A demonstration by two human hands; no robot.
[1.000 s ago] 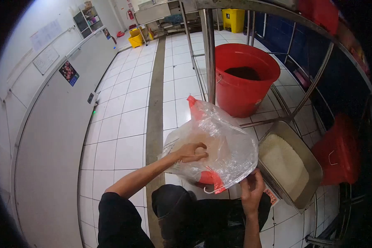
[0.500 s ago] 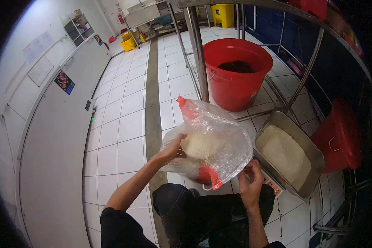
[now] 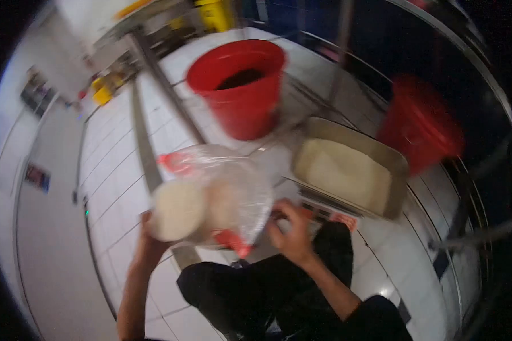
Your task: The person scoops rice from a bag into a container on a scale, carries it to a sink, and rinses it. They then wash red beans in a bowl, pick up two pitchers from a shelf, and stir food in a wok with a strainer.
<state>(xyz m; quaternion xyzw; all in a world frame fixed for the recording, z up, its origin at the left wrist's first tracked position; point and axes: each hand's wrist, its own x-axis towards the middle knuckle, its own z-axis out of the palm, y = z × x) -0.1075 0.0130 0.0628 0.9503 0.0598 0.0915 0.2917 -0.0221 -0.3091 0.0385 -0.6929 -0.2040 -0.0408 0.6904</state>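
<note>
My left hand (image 3: 149, 238) is wrapped round the side of a round container (image 3: 179, 210), full to the top with pale grain that looks like rice. It is held over the left side of a clear plastic bag (image 3: 242, 187) with red handles, which has more of the grain inside. At the bag's right rim, my right hand (image 3: 293, 234) pinches the plastic edge. Right of the bag, a rectangular metal pan (image 3: 397, 190) holds a mound of the same grain and rests on a scale (image 3: 324, 213). Motion blurs the picture.
Behind the bag stands a red bucket (image 3: 242, 111) with dark contents. Another red bucket (image 3: 418, 125) is at the right, beyond the pan. A metal table leg (image 3: 170, 94) slants down near the bag. A long white cabinet (image 3: 48, 227) lines the left side.
My left hand, earlier at the bag's mouth, has come up and left with a filled round container. The head view has swung right. My right hand stays at the bag's rim.
</note>
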